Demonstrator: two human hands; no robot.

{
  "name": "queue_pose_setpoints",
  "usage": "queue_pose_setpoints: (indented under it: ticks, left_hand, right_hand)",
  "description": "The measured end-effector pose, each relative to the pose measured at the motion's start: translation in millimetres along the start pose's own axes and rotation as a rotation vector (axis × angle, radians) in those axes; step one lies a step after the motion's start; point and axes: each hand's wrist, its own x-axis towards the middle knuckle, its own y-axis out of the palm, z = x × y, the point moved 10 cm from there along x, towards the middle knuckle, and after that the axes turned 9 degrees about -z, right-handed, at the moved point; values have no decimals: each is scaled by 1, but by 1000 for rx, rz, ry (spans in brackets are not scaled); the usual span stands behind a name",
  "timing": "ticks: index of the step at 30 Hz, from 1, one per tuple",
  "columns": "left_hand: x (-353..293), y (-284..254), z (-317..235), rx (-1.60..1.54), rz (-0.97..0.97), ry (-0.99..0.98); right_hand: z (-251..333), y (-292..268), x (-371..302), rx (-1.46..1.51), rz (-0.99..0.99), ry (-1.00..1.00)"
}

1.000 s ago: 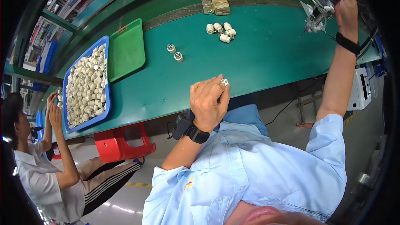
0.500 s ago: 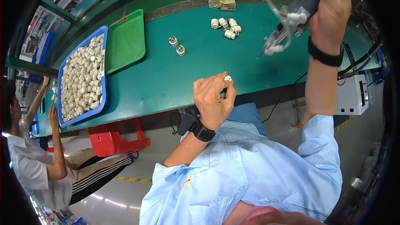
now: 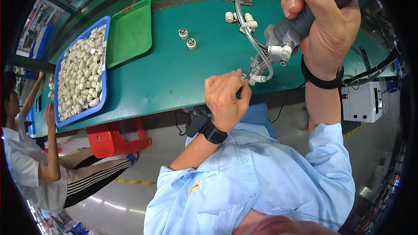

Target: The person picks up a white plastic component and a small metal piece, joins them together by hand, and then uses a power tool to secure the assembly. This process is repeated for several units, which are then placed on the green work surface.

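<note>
I have a small round part [image 3: 242,77] pinched between the thumb and forefinger of my left hand [image 3: 227,95], its shiny face showing at the fingertips; the rest of it is hidden from me. On my right hand [image 3: 328,35] the fingers are wrapped round a thick, dark, cylindrical tool [image 3: 298,25] with a metal nose, white fittings and clear, flexible tubing [image 3: 251,37]. The nose sits right by the part; I can't tell whether they touch. My view's top edge crops the tool above the smooth green surface [image 3: 165,87].
</note>
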Motion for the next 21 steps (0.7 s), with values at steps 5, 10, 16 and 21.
queue_pose_setpoints:
  ticks: [5,10,16,21]
  left_hand:
    - [-1,3,0,-7,10,-1]
    - [-1,1,0,-14,-13,18]
    - [-4,3,3,-9,31,4]
    - [-7,4,4,-7,32,27]
  right_hand:
    - [-2,-1,-1,-31,-2,1]
    - [-7,3,-4,2,39,26]
    - [-8,15,-12,-27,55,70]
    - [-8,25,-21,4,126,50]
